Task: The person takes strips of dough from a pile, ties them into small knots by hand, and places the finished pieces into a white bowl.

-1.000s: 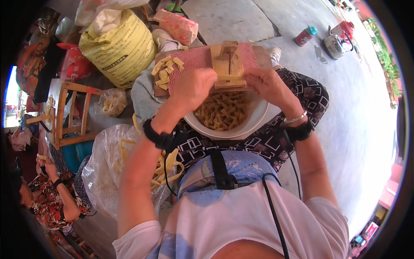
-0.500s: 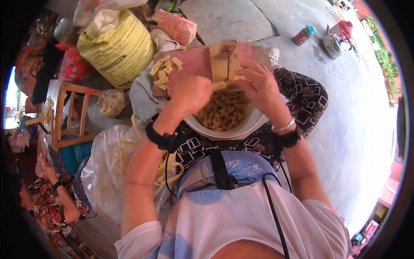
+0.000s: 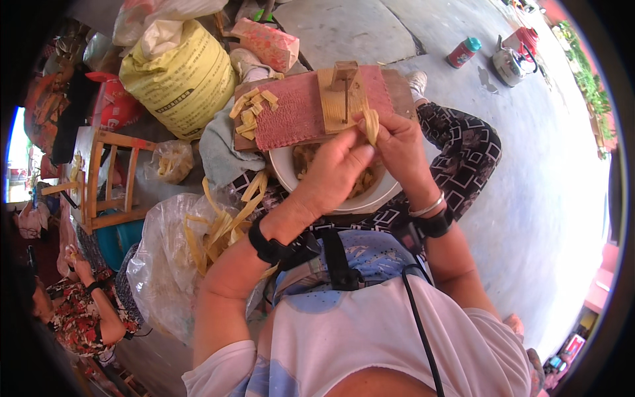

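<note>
A folded pale-yellow flat strip (image 3: pixel 372 126) stands up between my two hands in front of the wooden board. My right hand (image 3: pixel 403 149) pinches it with thumb and fingers. My left hand (image 3: pixel 334 169) is closed against its lower left side, fingertips partly hidden. Just beyond is a wooden block stand (image 3: pixel 342 109) with a thin upright metal rod. It rests on a pink textured cloth (image 3: pixel 288 109) laid over the board (image 3: pixel 399 99). Short folded yellow pieces (image 3: pixel 250 114) lie at the board's left end. Below my hands, a white basin (image 3: pixel 279 173) holds many similar pieces, partly covered by my left hand.
Left of me lie long yellow strips (image 3: pixel 221 231) on a clear plastic bag (image 3: pixel 162 255). A yellow sack (image 3: pixel 178 79), a wooden stool (image 3: pixel 122 175) and another person (image 3: pixel 86 311) are farther left. A bottle (image 3: pixel 464 53) and a kettle (image 3: pixel 510 69) stand far right.
My left hand has moved right and down to meet my right hand. The strip has come away from the wooden stand and now stands folded between my fingers.
</note>
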{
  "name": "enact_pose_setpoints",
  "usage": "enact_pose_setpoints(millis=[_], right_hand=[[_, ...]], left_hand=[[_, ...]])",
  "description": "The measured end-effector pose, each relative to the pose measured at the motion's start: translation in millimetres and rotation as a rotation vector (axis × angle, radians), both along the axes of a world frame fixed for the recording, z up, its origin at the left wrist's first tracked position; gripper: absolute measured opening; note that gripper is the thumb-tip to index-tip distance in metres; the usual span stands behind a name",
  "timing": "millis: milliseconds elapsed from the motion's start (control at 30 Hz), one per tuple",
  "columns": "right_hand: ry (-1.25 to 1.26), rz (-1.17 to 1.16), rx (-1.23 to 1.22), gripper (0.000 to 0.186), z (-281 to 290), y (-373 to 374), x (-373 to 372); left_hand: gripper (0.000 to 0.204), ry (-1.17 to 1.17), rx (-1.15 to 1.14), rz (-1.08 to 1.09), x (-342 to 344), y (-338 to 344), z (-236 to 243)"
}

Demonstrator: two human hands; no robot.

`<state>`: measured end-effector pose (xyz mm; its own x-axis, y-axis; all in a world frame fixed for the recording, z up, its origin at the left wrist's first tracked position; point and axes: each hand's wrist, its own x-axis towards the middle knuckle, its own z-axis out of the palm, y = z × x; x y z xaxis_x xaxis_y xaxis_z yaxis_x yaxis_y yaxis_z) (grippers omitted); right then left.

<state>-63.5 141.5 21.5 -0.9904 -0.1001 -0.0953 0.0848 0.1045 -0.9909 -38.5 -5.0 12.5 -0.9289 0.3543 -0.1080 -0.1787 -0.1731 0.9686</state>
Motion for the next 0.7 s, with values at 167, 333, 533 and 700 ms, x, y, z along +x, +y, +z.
enact_pose_setpoints(millis=[167, 333, 533, 700], right_hand=[[0.445, -0.011, 0.588, 0.02, -12.1, 7.7, 1.0], [0.119, 0.081, 0.296, 0.017, -50.0, 21.6, 3.5], [-0.584, 0.21, -0.872, 0.021, -49.7, 13.9, 9.9], [0.138, 0.021, -0.09, 0.01, -55.3, 10.1, 4.5]], left_hand=[[0.016, -0.164, 0.118, 0.042, -5.4, 1.5, -23.6], [0.019, 0.847, -0.942, 0.168, -8.3, -7.1, -13.4], [0.027, 0.849, -0.607, 0.242, -7.8, -4.7, -29.2], [0.024, 0.639, -0.526, 0.286, -9.5, 9.8, -6.8]])
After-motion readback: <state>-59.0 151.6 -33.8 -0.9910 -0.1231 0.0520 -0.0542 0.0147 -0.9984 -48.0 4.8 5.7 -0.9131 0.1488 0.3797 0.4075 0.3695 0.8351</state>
